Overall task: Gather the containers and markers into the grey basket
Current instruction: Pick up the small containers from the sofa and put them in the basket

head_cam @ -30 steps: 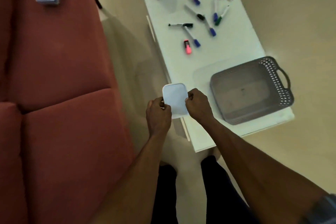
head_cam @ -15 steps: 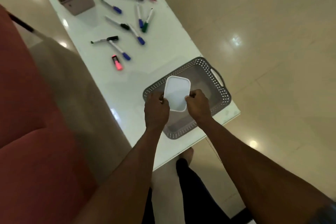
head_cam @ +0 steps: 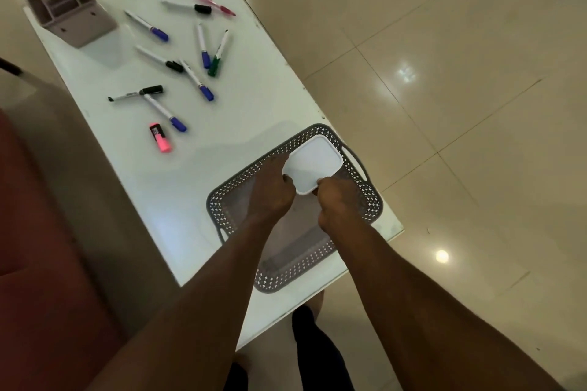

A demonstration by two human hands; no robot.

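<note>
A white-lidded container (head_cam: pixel 314 163) is held by both hands over the far end of the grey basket (head_cam: pixel 219 203), which sits at the near right of the white table (head_cam: pixel 254 98). My left hand (head_cam: pixel 273 190) grips its left edge, my right hand (head_cam: pixel 341 203) its near corner. Whether the container touches the basket floor is hidden. Several markers lie scattered on the table beyond: a pink highlighter (head_cam: pixel 160 137), blue-capped markers (head_cam: pixel 165 113), black-capped markers (head_cam: pixel 136 94) and a green one (head_cam: pixel 219 52).
A mauve pen holder (head_cam: pixel 71 14) stands at the table's far left corner. A red sofa (head_cam: pixel 38 247) runs along the left. Glossy tiled floor (head_cam: pixel 444 105) lies to the right of the table. My legs (head_cam: pixel 314 352) stand at the table's near edge.
Both hands carried the white container from beside the table's near left edge to the right and forward, over the far end of the basket. My view swung right, away from the sofa.
</note>
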